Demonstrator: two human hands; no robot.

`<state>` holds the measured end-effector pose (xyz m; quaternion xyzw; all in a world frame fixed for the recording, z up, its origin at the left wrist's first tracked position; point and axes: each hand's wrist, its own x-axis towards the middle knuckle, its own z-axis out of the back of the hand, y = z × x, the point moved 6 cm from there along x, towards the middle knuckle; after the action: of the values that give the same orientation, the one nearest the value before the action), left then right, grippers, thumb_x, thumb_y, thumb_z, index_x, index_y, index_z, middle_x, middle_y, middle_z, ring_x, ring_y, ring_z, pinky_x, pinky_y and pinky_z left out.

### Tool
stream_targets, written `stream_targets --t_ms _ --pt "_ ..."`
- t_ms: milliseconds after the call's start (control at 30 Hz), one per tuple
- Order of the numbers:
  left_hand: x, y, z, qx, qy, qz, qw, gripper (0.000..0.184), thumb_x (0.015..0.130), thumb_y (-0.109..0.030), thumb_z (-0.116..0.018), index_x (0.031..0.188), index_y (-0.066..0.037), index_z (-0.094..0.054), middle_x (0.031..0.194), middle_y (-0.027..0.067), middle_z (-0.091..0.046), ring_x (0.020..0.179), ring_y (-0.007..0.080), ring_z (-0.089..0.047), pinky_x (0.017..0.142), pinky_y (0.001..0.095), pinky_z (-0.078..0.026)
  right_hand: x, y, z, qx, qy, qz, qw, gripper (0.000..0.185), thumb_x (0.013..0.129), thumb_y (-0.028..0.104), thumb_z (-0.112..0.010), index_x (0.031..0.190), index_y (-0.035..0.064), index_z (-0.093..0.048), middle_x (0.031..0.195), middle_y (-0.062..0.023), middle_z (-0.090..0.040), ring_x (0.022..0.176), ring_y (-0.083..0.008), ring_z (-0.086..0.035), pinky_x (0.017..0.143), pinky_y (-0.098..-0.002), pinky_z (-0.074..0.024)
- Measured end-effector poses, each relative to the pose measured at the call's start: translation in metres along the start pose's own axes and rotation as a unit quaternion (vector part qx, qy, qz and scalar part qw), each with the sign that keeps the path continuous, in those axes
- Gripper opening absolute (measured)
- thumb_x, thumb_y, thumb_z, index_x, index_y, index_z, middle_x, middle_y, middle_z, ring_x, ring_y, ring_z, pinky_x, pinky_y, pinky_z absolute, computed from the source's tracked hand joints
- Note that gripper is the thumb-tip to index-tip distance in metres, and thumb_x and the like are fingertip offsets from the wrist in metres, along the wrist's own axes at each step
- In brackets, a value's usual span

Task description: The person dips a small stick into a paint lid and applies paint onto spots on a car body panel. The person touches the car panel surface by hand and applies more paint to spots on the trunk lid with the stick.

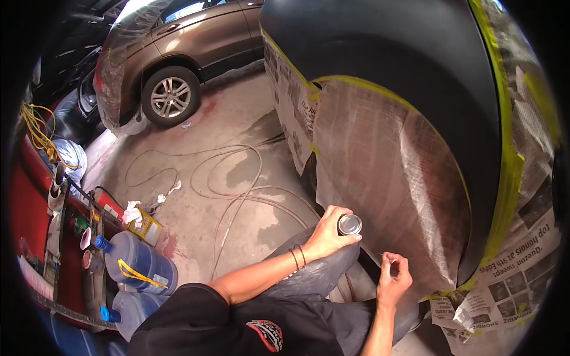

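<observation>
My left hand (328,235) is wrapped round a small round metal can (350,224), its silvery top facing up. To the right, my right hand (394,274) is closed in a pinch, with a thin thing at its fingertips that is too small to name. Both hands are in front of a dark car panel (380,41). Brown masking paper (380,154) covers the wheel arch, edged with yellow-green tape (504,118).
A brown car (205,35) stands at the back. Hoses (258,178) loop over the concrete floor. Blue water jugs (142,261), a yellow can (149,230) and a cluttered shelf are at the left. Newspaper (516,279) hangs at the right.
</observation>
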<state>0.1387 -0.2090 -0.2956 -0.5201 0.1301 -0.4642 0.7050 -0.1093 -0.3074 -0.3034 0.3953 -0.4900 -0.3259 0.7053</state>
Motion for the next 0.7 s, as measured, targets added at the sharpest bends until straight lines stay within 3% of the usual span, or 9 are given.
stream_targets --t_ms 433,700 --pt "-0.002 0.012 0.051 0.005 -0.019 -0.029 0.999 0.075 0.085 -0.029 -0.096 0.147 -0.004 -0.062 0.139 0.0174 -0.059 0.132 0.0359 -0.064 0.112 0.0459 -0.054 0.003 -0.001 -0.034 0.022 0.014 -0.014 1.000 0.007 0.103 -0.001 -0.077 0.106 -0.0001 -0.072 0.100 -0.0087 -0.081 0.084 -0.0109 -0.072 0.080 -0.0283 -0.0597" --pt "0.000 0.028 0.046 -0.012 -0.007 -0.040 0.999 0.082 0.084 -0.028 -0.097 0.154 -0.003 -0.063 0.141 0.0167 -0.060 0.131 0.0341 -0.065 0.112 0.0441 -0.054 0.005 -0.015 -0.041 0.025 0.010 -0.062 0.998 0.007 0.103 0.001 -0.078 0.106 -0.0003 -0.071 0.100 -0.0078 -0.081 0.082 -0.0104 -0.072 0.081 -0.0286 -0.0595"
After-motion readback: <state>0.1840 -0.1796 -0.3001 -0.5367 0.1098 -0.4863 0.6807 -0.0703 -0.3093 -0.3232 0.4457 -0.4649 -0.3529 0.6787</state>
